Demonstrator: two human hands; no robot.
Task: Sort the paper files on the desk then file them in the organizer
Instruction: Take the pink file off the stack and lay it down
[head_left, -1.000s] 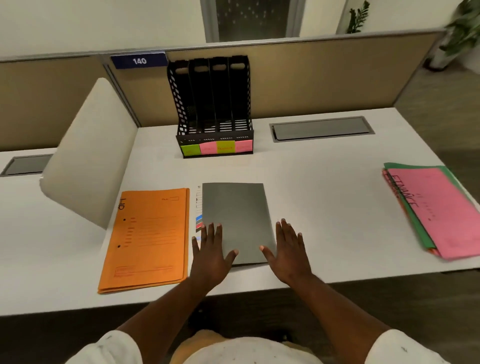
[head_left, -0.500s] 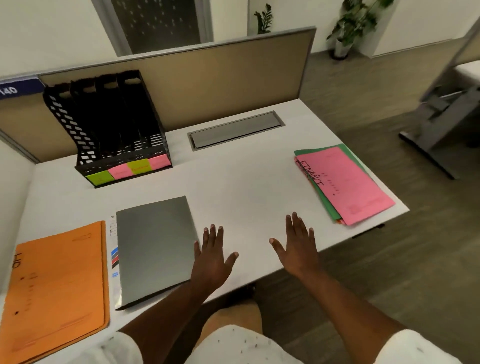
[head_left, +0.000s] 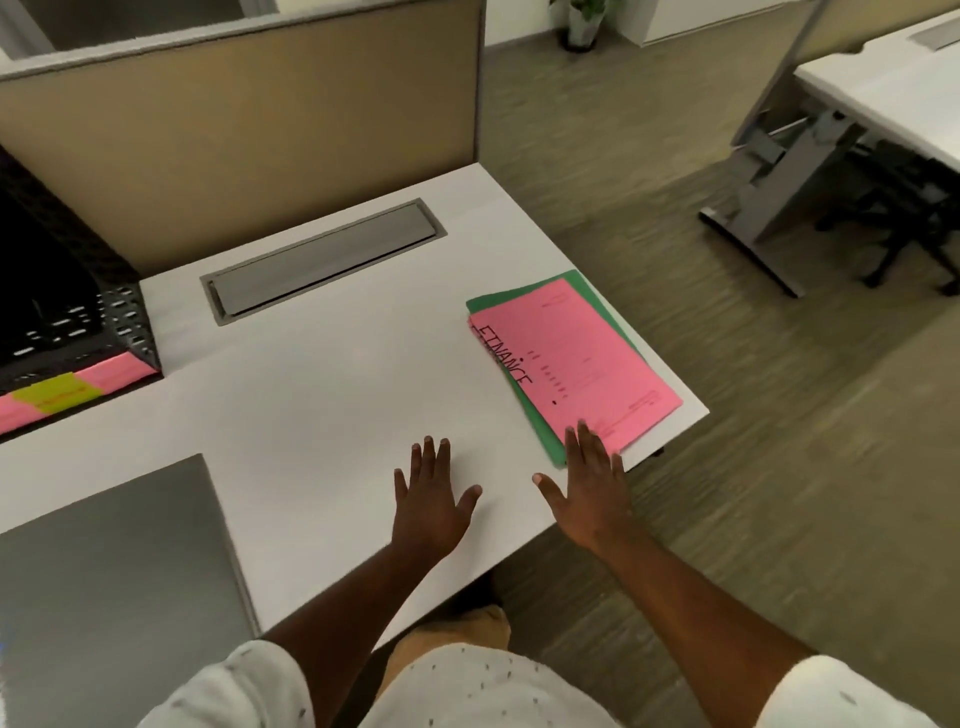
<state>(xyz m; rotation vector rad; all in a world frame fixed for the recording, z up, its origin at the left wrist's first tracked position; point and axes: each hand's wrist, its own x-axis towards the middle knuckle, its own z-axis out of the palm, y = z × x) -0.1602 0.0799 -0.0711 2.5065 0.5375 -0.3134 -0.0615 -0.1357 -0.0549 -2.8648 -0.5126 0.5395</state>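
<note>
Both hands (head_left: 511, 501) flat and empty, right fingertips (head_left: 582, 434) over pink folder (head_left: 576, 358).

Both hands left grey folder (head_left: 114, 587); right hand (head_left: 589, 493) reached pink file (head_left: 576, 364).

Perhaps three stacked files (head_left: 582, 364), one grey folder (head_left: 114, 582), one organizer (head_left: 67, 312)

Organizer (head_left: 67, 312) is standing at desk (head_left: 322, 395) rear left; file stack (head_left: 571, 364) is lying at right edge; folder (head_left: 114, 582) is lying front left; both hands (head_left: 431, 509) (head_left: 592, 499) are hovering between
</note>
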